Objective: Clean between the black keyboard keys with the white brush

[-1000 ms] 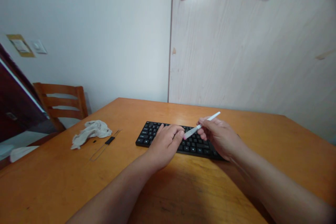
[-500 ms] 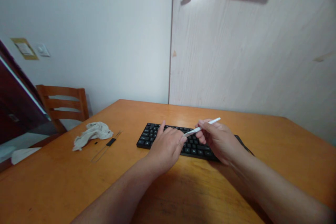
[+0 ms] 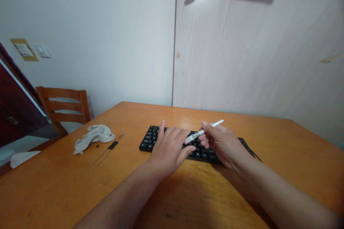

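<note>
A black keyboard (image 3: 150, 139) lies on the orange wooden table (image 3: 80, 189). My left hand (image 3: 169, 148) rests flat on its middle keys with the fingers stretched out and apart. My right hand (image 3: 221, 143) is closed in a pinch on a thin white stick-like tool (image 3: 202, 131). The tool slants down to the left, and its lower tip sits just over my left fingers and the keys. The keyboard's middle is hidden under both hands.
A crumpled pale cloth (image 3: 92, 135) lies on the table's left side, beside a small black piece with thin wires (image 3: 110, 146). A wooden chair (image 3: 63, 105) stands at the left edge by the white wall. A pale wooden panel (image 3: 255, 50) rises behind the table.
My left fingers have uncurled and spread flat over the keys. The white tool's tip has dipped slightly lower toward the keyboard. The view has tilted down a little.
</note>
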Motion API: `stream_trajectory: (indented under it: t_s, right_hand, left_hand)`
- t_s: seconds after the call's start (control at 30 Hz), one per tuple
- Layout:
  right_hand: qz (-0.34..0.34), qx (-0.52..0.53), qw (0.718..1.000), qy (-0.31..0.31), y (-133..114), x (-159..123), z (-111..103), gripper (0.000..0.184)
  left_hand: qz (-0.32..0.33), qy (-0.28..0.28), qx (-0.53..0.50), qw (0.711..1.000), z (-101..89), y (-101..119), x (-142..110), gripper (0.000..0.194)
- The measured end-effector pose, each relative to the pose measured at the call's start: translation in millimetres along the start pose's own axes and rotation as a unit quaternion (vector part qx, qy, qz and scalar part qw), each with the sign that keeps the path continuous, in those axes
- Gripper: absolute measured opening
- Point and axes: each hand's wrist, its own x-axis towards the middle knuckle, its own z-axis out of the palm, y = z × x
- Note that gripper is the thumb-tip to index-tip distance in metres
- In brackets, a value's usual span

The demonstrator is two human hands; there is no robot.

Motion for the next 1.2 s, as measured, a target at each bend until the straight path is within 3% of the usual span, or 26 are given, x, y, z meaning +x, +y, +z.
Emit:
stream_trajectory:
  t_s: [0.07, 0.33, 0.57, 0.73, 1.03, 1.2]
  right_hand:
    - [0.001, 0.002, 1.0, -0.01, -0.5, -2.5, 2.6, 0.036]
    - [-0.002, 0.047, 0.998, -0.044, -0.9, -4.2, 4.5, 0.025]
    - [-0.029, 0.05, 0.998, 0.003, -4.5, 9.6, -13.2, 0.027]
    - [-0.092, -0.075, 0.99, 0.074, -3.5, 17.8, -23.9, 0.032]
    - [-0.195, -0.317, 0.928, 0.015, 25.0, 27.8, -33.7, 0.034]
    - [-0.212, -0.407, 0.888, -0.013, 25.3, 25.4, -34.9, 0.036]
  left_hand:
    - [0.005, -0.011, 0.02, 1.0, -0.5, 0.5, 0.2, 0.028]
    - [0.009, 0.001, 0.068, 0.998, 2.0, -2.9, 0.2, 0.03]
    - [0.004, 0.002, 0.069, 0.998, 3.0, -9.5, 0.8, 0.032]
    - [-0.021, -0.007, 0.067, 0.998, 4.0, -13.0, 0.0, 0.03]
    - [-0.04, -0.026, 0.058, 0.997, 13.8, -18.8, -3.2, 0.023]
    - [-0.037, -0.034, 0.066, 0.997, 15.1, -19.6, -4.1, 0.023]
